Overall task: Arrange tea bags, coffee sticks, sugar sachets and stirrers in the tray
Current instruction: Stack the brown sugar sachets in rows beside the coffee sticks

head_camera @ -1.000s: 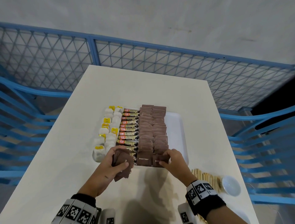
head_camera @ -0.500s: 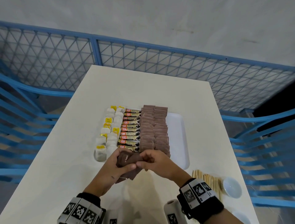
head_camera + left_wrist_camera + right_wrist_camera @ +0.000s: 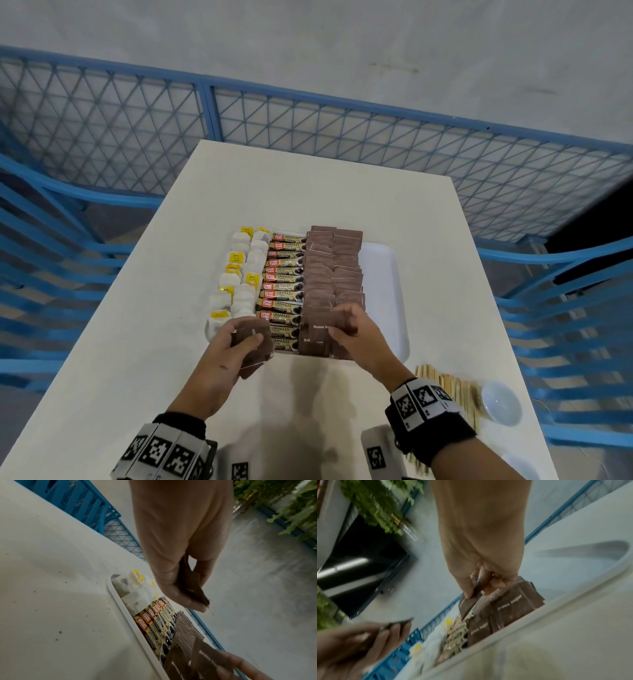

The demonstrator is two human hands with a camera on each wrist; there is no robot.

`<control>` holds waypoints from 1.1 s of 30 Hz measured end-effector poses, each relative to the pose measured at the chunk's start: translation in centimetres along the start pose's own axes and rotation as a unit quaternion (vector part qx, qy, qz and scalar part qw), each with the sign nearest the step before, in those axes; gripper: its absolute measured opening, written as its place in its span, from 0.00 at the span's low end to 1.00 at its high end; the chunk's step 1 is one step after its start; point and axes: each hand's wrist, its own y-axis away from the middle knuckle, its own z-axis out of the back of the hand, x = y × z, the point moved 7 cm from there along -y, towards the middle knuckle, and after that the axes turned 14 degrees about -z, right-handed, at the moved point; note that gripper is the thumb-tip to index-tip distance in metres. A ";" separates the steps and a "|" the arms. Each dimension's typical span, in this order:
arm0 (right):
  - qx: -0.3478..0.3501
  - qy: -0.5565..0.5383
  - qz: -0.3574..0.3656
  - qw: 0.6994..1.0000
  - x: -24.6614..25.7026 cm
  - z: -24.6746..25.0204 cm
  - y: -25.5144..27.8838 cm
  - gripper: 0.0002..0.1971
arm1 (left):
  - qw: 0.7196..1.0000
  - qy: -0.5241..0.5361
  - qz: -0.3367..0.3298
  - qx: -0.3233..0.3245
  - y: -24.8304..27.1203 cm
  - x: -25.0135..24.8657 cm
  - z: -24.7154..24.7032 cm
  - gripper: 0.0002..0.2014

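A white tray (image 3: pixel 387 274) on the table holds white tea bags (image 3: pixel 245 274) with yellow tags at its left. Beside them lie coffee sticks (image 3: pixel 284 284), then two columns of brown sugar sachets (image 3: pixel 334 270). My left hand (image 3: pixel 236 339) grips a small stack of brown sachets (image 3: pixel 253 346) at the tray's near left edge; the same stack (image 3: pixel 190 585) shows pinched between its thumb and fingers. My right hand (image 3: pixel 346 325) pinches one brown sachet (image 3: pixel 469 604) over the near end of the sachet columns. Wooden stirrers (image 3: pixel 448 390) lie on the table right of my right wrist.
A small white bowl (image 3: pixel 501 402) stands by the stirrers near the table's right edge. The tray's right strip is bare white. Blue chairs (image 3: pixel 565 308) flank the table on both sides, and a blue mesh fence (image 3: pixel 308 113) runs behind it.
My right hand went to the stack in my left hand, took a sachet, and has moved back right over the near end of the sachet columns. The left hand stays in place.
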 end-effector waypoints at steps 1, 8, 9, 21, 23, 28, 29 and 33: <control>-0.014 0.034 0.021 0.999 0.2 -0.1 0.0 0.13 | 1.000 0.007 0.000 -0.004 -0.1 0.0 0.1 0.10; -0.051 0.179 0.095 0.978 -0.1 -2.2 -0.2 0.12 | 1.000 0.010 -0.014 0.004 -0.1 -0.2 0.2 0.13; -0.054 0.200 0.099 0.973 -0.2 -2.5 -0.2 0.12 | 1.000 0.005 -0.016 0.008 -0.1 -0.3 0.2 0.13; -0.037 0.082 0.122 0.989 2.7 -2.8 1.4 0.09 | 0.996 -0.072 -0.017 0.045 0.3 -0.6 -1.4 0.21; 0.067 0.007 0.067 0.996 3.6 -3.3 2.2 0.15 | 0.994 -0.090 -0.023 0.055 0.3 -0.7 -1.8 0.19; 0.200 -0.057 0.047 0.977 4.4 -4.3 3.2 0.03 | 0.991 -0.095 -0.030 0.088 0.5 -0.9 -2.5 0.17; 0.209 -0.060 0.041 0.975 4.3 -4.3 3.2 0.04 | 0.992 -0.095 -0.030 0.080 0.5 -0.8 -2.3 0.16; 0.222 -0.151 -0.020 0.963 3.2 -3.7 2.7 0.04 | 0.999 -0.041 -0.025 -0.009 0.1 -0.4 -0.9 0.04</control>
